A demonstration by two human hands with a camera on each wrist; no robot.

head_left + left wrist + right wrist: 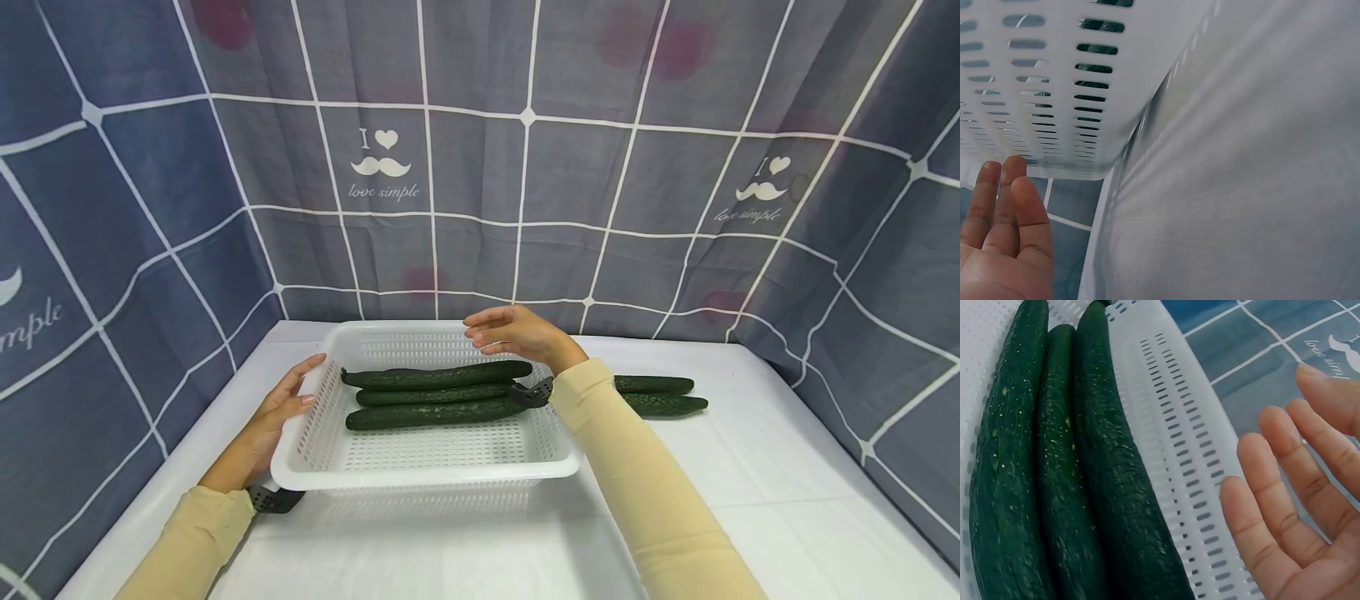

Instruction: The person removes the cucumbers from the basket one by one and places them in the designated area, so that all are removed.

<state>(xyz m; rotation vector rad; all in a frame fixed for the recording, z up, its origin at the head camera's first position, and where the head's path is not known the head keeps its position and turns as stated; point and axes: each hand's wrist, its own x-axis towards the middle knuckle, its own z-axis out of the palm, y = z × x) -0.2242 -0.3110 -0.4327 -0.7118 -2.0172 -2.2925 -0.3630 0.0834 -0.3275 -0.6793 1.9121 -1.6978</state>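
A white perforated plastic basket (427, 479) stands on the white tabletop with several long dark green cucumbers (438, 415) lying side by side in it. At the basket's left side is my left hand (273, 412), fingers extended along the rim; the left wrist view has its straight fingers (1030, 206) close by the slotted wall. My right hand (517, 333) hovers over the back right part of the basket, holding nothing. Its fingers (1254, 515) are loosely spread beside the back wall in the right wrist view.
Two more cucumbers (667, 406) lie on the table right of the basket, partly hidden behind my right sleeve (637, 467). A grey-blue checked curtain (480, 183) closes off the back and both sides of the white table (795, 467).
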